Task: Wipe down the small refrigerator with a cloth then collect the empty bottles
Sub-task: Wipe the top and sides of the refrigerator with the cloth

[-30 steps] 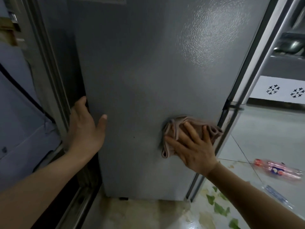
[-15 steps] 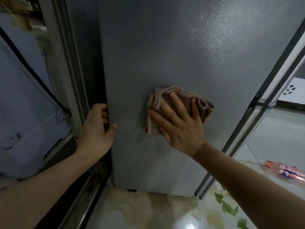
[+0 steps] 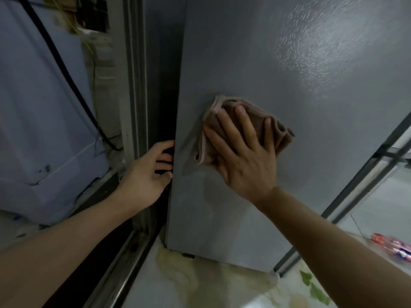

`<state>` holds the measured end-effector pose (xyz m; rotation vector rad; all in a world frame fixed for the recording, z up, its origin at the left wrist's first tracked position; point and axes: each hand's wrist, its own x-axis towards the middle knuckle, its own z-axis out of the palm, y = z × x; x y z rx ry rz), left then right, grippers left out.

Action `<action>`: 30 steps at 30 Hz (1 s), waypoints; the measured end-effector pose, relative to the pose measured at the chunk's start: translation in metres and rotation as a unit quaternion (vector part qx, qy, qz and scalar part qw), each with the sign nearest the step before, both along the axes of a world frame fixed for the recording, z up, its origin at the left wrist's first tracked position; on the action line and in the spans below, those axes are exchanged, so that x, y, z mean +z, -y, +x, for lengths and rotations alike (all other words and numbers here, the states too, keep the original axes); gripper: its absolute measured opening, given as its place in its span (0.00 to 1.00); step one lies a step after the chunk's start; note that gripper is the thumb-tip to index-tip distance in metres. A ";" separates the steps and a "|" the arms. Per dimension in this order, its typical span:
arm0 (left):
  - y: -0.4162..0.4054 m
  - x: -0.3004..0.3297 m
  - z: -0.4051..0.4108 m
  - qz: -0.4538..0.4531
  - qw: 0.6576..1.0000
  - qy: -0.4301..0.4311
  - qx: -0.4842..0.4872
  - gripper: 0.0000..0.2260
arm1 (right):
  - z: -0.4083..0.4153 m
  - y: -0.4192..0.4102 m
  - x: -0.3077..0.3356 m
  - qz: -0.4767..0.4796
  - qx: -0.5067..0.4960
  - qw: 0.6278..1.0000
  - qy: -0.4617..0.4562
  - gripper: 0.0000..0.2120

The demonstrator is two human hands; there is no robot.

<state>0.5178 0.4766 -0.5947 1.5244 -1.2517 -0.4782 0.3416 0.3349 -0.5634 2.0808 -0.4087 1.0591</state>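
The grey side panel of the small refrigerator (image 3: 289,74) fills most of the head view. A bunched pinkish-brown cloth (image 3: 281,133) lies flat against it at mid height. My right hand (image 3: 244,158) presses the cloth to the panel with straight, spread fingers. At the panel's left rear edge my left hand (image 3: 146,176) hooks its fingers round the corner into the dark gap; the fingertips are hidden there. An empty clear bottle with a pink label (image 3: 393,246) lies on the floor at the far right, partly cut off by the frame.
A metal door frame and floor rail (image 3: 133,85) stand just left of the refrigerator. A pale blue wall with a black cable (image 3: 66,70) lies further left. A dark metal rack leg (image 3: 347,192) slants along the right. The floor tile (image 3: 222,290) shows a leaf pattern.
My right hand has slid the cloth up and to the left across the panel. My left hand has shifted from lying on the panel's face to hooking round its rear edge.
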 end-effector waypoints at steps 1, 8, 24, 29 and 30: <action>0.000 -0.001 0.000 -0.001 1.000 -0.011 -0.003 0.26 | 0.007 -0.002 -0.004 0.000 0.003 1.000 0.008 0.28; -0.007 -0.010 -0.006 0.033 0.996 -0.084 -0.027 0.24 | 0.004 -0.018 -0.062 -0.049 -0.011 0.968 -0.245 0.34; -0.007 -0.048 0.029 0.085 0.980 -0.171 0.062 0.22 | 0.056 -0.020 -0.027 -0.045 0.033 0.996 -0.065 0.24; -0.010 -0.065 0.030 0.104 0.987 -0.101 0.074 0.22 | 0.050 -0.022 -0.103 -0.025 -0.004 0.972 -0.232 0.31; -0.011 -0.067 0.030 0.108 0.987 -0.091 0.077 0.23 | 0.047 -0.024 -0.117 -0.021 -0.013 0.963 -0.269 0.31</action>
